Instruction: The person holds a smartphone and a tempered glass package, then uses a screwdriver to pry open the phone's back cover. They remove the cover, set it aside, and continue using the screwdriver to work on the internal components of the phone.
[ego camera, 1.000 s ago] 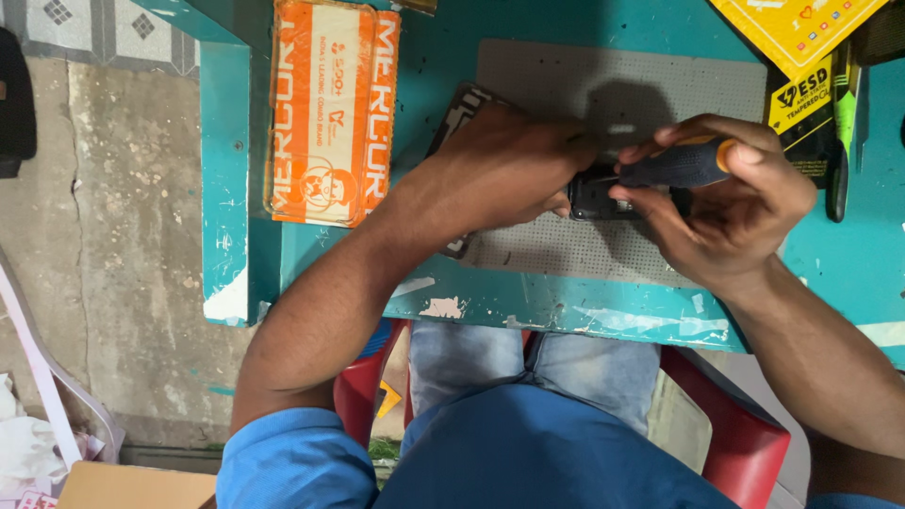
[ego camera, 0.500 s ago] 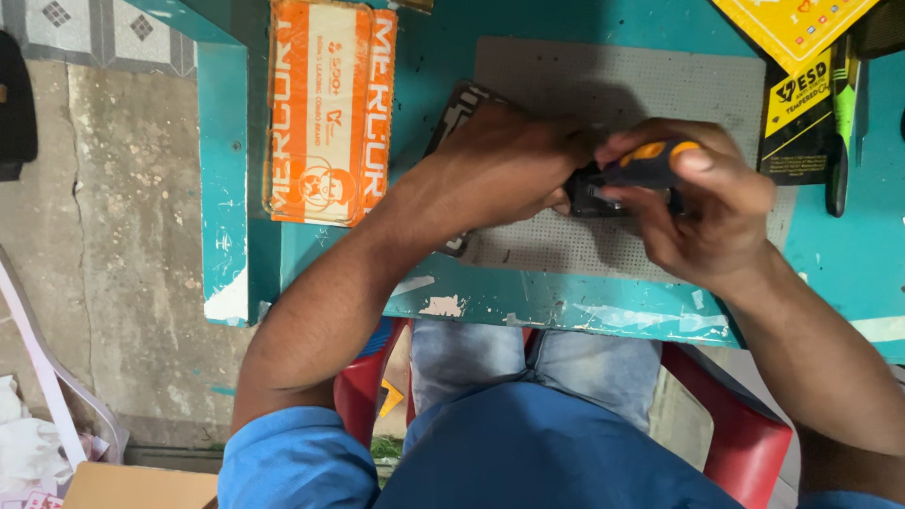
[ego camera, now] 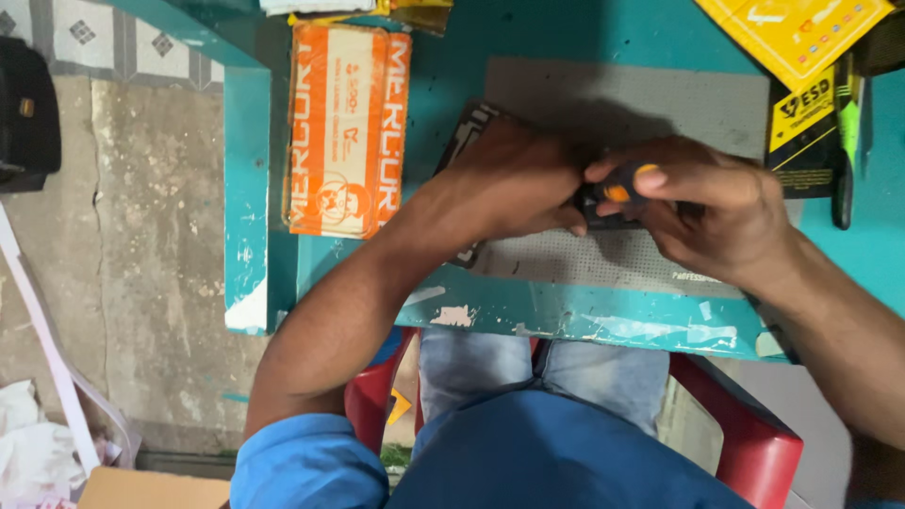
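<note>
My left hand (ego camera: 514,184) rests fingers-down on a flat dark device (ego camera: 469,132) lying on the grey work mat (ego camera: 650,104), covering most of it. My right hand (ego camera: 716,203) is curled around a black screwdriver with an orange cap (ego camera: 615,193), its thumb on the orange end. The tool's tip points toward my left fingers and is hidden between the two hands. Both hands almost touch at the middle of the mat.
An orange cardboard box (ego camera: 347,127) lies left of the mat on the teal table (ego camera: 584,316). A yellow packet (ego camera: 797,33), a black-and-yellow packet (ego camera: 801,123) and a green-handled tool (ego camera: 846,141) sit at the right. A red plastic chair (ego camera: 745,434) is under me.
My right hand has rolled over the screwdriver, hiding most of the handle, and shifted slightly left toward my left hand. My left hand stays on the device.
</note>
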